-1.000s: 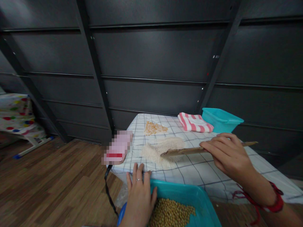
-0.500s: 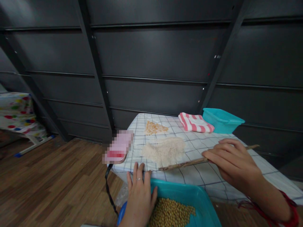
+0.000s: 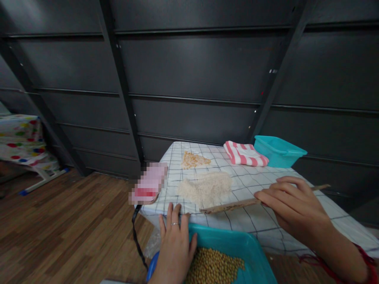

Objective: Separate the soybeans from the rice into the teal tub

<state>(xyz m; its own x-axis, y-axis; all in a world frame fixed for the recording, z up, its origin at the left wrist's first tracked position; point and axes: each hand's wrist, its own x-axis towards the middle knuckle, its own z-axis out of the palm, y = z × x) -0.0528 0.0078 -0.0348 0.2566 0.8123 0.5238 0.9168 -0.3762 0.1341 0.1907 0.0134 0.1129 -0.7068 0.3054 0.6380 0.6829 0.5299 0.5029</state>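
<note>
My right hand (image 3: 291, 203) is closed around a thin, flat wooden stick (image 3: 237, 205). The stick's far end lies at the front edge of a pale, grainy heap (image 3: 205, 188) on the checked cloth. My left hand (image 3: 174, 240), a ring on one finger, has its fingers spread over the near table edge and the rim of a teal basin (image 3: 254, 244). Inside that basin lie round, yellow-green beans (image 3: 214, 266). Behind the pale heap is a smaller scatter of yellow grains (image 3: 194, 159) mixed with paler bits.
A folded pink-and-white striped towel (image 3: 245, 154) lies at the back of the table, beside another teal basin (image 3: 278, 152). At the left table edge is a blurred-out pink item (image 3: 149, 183) with a dark strap (image 3: 136, 232) hanging down. Dark metal panels (image 3: 192, 67) stand behind the table.
The stick in my right hand has turned slightly, so more of its flat side shows, and it has moved slightly right. My left hand stays where it was.
</note>
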